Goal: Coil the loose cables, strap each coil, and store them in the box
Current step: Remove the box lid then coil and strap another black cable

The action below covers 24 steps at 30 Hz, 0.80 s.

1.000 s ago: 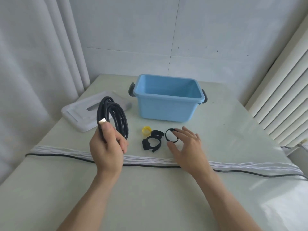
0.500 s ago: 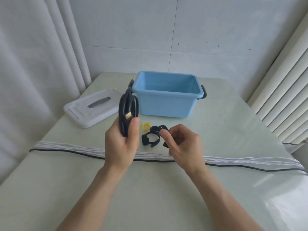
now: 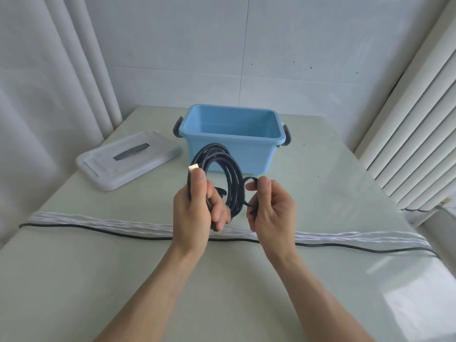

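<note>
Left hand (image 3: 197, 213) curled round the black coiled cable (image 3: 223, 176), held upright above the tabletop (image 3: 222, 292), metal plug end (image 3: 193, 167) poking out above the thumb. Right hand (image 3: 270, 208) at 3 o'clock of the coil, pinching a black strap (image 3: 250, 180) looped beside the coil's edge. Blue box (image 3: 232, 139) at 12 o'clock beyond the coil, open. White lid (image 3: 128, 159) lying flat at 9 o'clock of the box. Another black strap (image 3: 221, 191) partly hidden behind the coil.
</note>
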{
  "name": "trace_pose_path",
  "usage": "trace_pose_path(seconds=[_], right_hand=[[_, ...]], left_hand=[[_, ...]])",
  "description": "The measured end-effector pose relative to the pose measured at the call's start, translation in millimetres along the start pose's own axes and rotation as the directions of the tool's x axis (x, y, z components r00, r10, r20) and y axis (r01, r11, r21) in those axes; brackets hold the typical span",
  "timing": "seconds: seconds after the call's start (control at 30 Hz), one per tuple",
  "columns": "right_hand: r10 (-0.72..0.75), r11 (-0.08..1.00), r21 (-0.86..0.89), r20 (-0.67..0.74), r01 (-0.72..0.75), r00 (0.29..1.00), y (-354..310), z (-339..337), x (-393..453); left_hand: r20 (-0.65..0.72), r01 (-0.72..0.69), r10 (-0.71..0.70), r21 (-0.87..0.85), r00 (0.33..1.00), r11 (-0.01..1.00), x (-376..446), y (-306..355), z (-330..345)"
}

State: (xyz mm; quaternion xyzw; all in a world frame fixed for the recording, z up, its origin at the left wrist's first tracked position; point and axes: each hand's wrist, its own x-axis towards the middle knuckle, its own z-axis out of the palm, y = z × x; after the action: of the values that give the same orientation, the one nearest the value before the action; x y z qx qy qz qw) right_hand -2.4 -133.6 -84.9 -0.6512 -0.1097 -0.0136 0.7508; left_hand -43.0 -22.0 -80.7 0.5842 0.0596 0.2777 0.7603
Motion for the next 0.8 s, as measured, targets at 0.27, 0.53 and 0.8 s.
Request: trace_pose_path(seconds=[0.27,0.53,0.8], right_hand=[[0.014,1.000,0.020,0.146,-0.017,0.989,-7,1,-5],[0.109,0.971,-0.236,0.325,-0.031,0.939,-11,-21,9],[0.108,0.964,-0.266,0.405,0.004,0.908,-20,-29,9]], left_hand=[[0.207,-0.056,0.020,0.170,0.978,0.984,-6,-5,2],[0.008,0.004,-0.006,0.220,1.000,0.975,2,-2,-8],[0.090,-0.002,-0.019,0.228,0.996,0.974,4,-1,-10]])
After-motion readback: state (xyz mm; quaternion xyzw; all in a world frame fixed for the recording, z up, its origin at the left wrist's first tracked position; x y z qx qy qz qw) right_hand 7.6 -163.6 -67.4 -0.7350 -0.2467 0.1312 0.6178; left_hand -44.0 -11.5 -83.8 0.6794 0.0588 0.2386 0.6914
